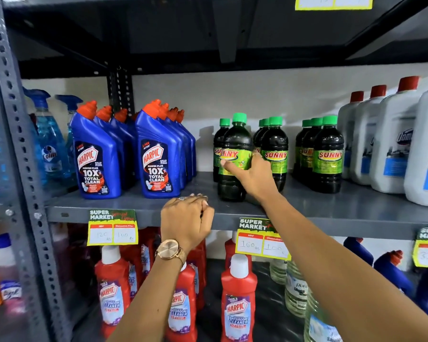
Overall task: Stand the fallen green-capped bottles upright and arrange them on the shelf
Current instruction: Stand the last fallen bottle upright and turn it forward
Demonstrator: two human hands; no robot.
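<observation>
My right hand (251, 177) is wrapped around a dark green-capped Sunny bottle (234, 144) that stands upright near the front of the grey shelf (139, 213). Another green-capped bottle (219, 139) stands just behind it. To the right are two upright rows of the same bottles, the middle row (273, 146) and the right row (328, 151). My left hand (187, 222), with a wristwatch, rests curled on the shelf's front edge and holds nothing. No bottle in view lies on its side.
Blue Harpic bottles (156, 156) stand left of the green-capped ones, white jugs with red caps (393, 141) to the right. Blue spray bottles (50, 144) are at far left. Price tags (113, 228) hang on the edge; red Harpic bottles (237, 302) fill the shelf below.
</observation>
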